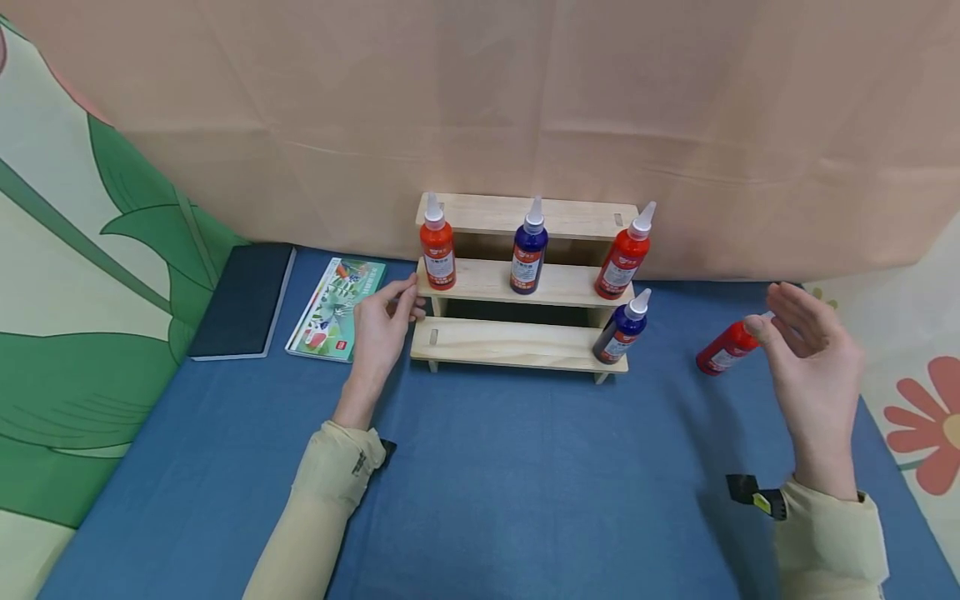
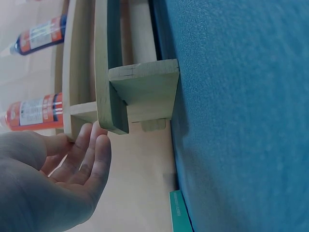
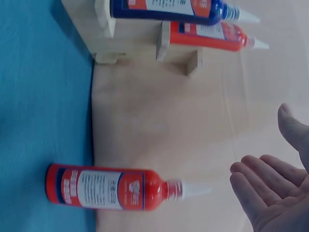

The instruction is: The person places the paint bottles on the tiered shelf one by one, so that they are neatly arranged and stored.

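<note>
A three-tier wooden rack (image 1: 517,337) stands on the blue cloth. My left hand (image 1: 386,321) pinches the left end of its middle tier, thumb and fingertips on the plank's edge in the left wrist view. That tier carries an orange-red bottle (image 1: 438,250), a blue bottle (image 1: 528,258) and a red bottle (image 1: 622,265), all with white nozzle caps. Another blue bottle (image 1: 619,333) is at the right end of the lowest tier. Right of the rack, a separate red bottle (image 3: 104,187) stands upright on the cloth. My right hand (image 1: 817,367) hovers beside its nozzle, fingers extended, not touching it.
Left of the rack lie a green illustrated booklet (image 1: 337,308) and a dark notebook (image 1: 243,300). A beige cloth (image 1: 525,100) hangs behind the table. Patterned panels (image 1: 75,392) flank both sides.
</note>
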`<action>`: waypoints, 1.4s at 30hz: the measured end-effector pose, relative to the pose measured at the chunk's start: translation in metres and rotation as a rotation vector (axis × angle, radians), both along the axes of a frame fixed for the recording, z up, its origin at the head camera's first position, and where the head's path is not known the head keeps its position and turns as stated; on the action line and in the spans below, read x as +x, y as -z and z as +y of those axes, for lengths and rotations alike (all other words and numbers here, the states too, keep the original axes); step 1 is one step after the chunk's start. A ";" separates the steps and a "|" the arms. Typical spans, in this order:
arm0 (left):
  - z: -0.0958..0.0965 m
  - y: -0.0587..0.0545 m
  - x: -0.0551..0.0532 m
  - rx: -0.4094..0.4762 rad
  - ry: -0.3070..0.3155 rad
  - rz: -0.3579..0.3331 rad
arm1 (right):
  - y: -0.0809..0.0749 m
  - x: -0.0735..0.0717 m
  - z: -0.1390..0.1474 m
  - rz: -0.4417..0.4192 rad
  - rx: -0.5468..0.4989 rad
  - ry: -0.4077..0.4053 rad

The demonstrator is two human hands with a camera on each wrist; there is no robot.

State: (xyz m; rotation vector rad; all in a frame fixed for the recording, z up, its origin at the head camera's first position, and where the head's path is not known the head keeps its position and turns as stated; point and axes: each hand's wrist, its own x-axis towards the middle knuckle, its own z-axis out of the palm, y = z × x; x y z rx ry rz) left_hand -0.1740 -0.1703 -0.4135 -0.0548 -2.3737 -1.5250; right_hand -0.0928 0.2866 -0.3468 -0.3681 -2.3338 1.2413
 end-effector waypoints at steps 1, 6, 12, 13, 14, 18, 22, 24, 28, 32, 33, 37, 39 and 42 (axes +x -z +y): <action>0.000 0.000 0.000 0.001 0.000 0.000 | 0.000 0.001 0.002 -0.003 -0.005 0.009; 0.000 0.000 0.000 0.011 0.004 -0.004 | 0.004 0.004 0.012 -0.012 -0.024 0.049; -0.001 0.000 0.000 0.013 0.008 -0.009 | 0.007 0.010 0.017 0.032 0.035 0.123; -0.002 0.000 0.000 0.014 0.008 -0.011 | 0.007 0.011 0.016 0.039 0.052 0.139; -0.002 0.000 0.001 0.016 0.009 -0.011 | 0.006 0.012 0.015 0.048 0.070 0.153; -0.003 -0.001 0.001 0.026 0.009 -0.017 | 0.002 0.015 0.009 0.055 0.084 0.182; -0.003 0.000 0.002 0.030 0.006 -0.013 | 0.009 0.013 0.017 0.022 0.068 0.194; -0.003 0.000 0.002 0.030 0.006 -0.008 | 0.014 0.010 0.025 -0.008 0.038 0.200; -0.003 0.000 0.001 0.025 0.008 -0.002 | 0.024 0.005 0.039 -0.080 -0.032 0.180; -0.003 0.001 0.001 0.012 0.007 -0.009 | 0.032 0.001 0.047 -0.153 -0.052 0.143; -0.003 0.001 0.001 0.010 0.007 -0.010 | 0.034 0.000 0.048 -0.167 -0.050 0.134; -0.002 0.000 0.001 0.008 0.012 -0.012 | 0.041 -0.002 0.049 -0.206 -0.054 0.109; -0.001 0.000 0.001 0.008 0.013 -0.008 | 0.044 -0.004 0.049 -0.227 -0.058 0.099; 0.000 0.000 0.001 0.007 0.011 -0.005 | 0.048 -0.006 0.048 -0.257 -0.050 0.080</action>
